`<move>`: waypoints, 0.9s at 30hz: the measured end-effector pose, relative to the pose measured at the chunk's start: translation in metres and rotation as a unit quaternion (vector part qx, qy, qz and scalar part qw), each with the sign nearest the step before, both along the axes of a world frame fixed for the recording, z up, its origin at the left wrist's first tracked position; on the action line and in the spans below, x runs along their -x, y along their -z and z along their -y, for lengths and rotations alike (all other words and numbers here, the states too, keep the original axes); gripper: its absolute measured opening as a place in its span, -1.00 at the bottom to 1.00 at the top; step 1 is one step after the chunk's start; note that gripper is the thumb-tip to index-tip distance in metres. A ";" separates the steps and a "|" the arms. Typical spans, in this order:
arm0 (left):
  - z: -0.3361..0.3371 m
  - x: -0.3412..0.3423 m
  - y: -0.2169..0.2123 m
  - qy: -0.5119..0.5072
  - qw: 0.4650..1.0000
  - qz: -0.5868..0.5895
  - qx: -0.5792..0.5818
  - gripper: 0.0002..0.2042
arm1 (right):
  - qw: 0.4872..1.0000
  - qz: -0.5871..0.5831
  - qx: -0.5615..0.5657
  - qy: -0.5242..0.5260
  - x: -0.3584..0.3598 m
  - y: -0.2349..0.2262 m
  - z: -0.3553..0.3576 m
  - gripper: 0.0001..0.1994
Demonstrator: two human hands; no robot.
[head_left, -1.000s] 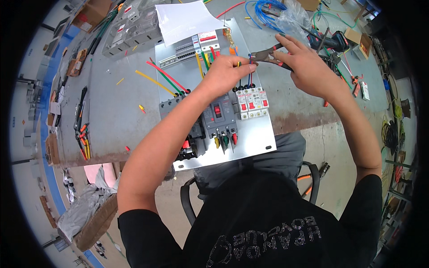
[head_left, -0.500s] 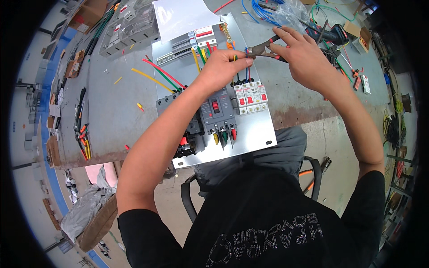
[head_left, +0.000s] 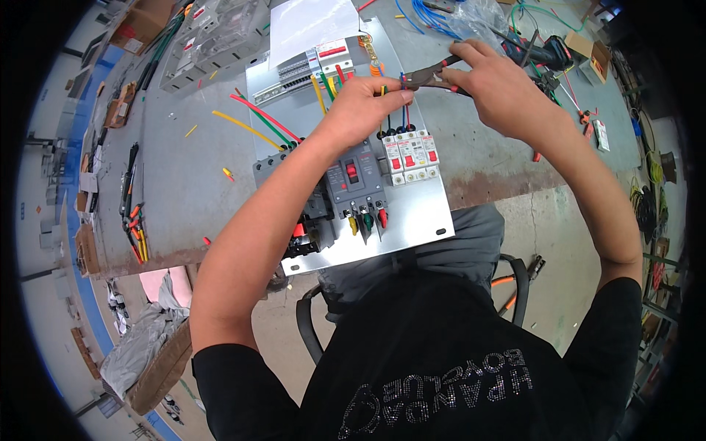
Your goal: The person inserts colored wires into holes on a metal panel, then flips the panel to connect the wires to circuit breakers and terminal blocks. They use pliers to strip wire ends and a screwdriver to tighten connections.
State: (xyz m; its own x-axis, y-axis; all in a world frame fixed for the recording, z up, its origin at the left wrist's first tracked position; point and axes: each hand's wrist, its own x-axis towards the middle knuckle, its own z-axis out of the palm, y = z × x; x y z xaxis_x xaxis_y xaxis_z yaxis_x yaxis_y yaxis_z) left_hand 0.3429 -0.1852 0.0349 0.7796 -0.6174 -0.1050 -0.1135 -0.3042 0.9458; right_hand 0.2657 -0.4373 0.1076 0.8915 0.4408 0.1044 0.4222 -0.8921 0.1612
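My right hand (head_left: 504, 95) is wrapped round the handles of cutting pliers (head_left: 426, 76), whose jaws point left at the upper ends of thin wires (head_left: 408, 115). These wires, blue, red, green and yellow, rise from a row of small white circuit breakers (head_left: 410, 158) with red switches. Beside the jaws, my left hand (head_left: 360, 110) is closed in a pinch on the wires; its fingertips partly hide them. Below that hand stands a grey moulded-case breaker (head_left: 354, 176) with a red toggle. All are mounted on a silver metal plate (head_left: 412, 220) that overhangs the table's near edge.
Thick red, green and yellow wires (head_left: 265, 121) stick out left of the plate. A white sheet (head_left: 312, 29) covers its far end. Screwdrivers and pliers (head_left: 134, 220) lie at left; blue wire coils (head_left: 434, 18), a power drill (head_left: 551, 55) and a cardboard box (head_left: 592, 59) at far right.
The plate and its breakers appear slightly further left and up. The white sheet has shifted right. Both hands and the pliers have moved only a little, with the same holds.
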 end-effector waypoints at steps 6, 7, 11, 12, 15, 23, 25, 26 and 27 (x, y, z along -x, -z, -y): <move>0.000 0.000 0.000 0.004 1.000 0.008 0.007 -0.74 | 0.998 -0.059 -0.012 0.012 0.013 0.006 0.000 -0.45; 0.000 0.000 0.000 0.005 1.000 0.010 0.011 -0.74 | 0.997 -0.069 -0.009 0.027 0.015 0.005 -0.002 -0.44; -0.001 0.000 0.001 0.007 1.000 0.016 0.018 -0.74 | 0.999 -0.040 0.010 0.029 0.015 0.003 -0.008 -0.42; -0.001 0.000 0.001 0.006 1.000 0.017 0.020 -0.74 | 0.999 -0.024 0.016 0.026 0.015 0.003 -0.008 -0.43; 0.000 0.000 0.000 0.001 1.000 0.010 0.008 -0.74 | 0.999 -0.016 0.019 0.027 0.014 -0.001 -0.013 -0.51; 0.000 0.000 -0.004 0.001 1.000 -0.002 -0.014 -0.73 | 1.000 0.013 0.018 -0.010 0.001 -0.003 -0.008 -0.72; 0.001 -0.001 -0.003 0.004 1.000 -0.001 -0.016 -0.73 | 0.999 0.013 0.038 -0.012 -0.002 -0.001 -0.004 -0.68; 0.001 -0.001 -0.001 0.004 1.000 0.001 -0.008 -0.73 | 0.999 0.017 0.046 -0.017 -0.003 -0.004 -0.005 -0.63; 0.000 -0.001 0.001 0.003 1.000 0.003 0.000 -0.72 | 0.998 0.021 0.055 -0.023 -0.004 -0.009 -0.006 -0.57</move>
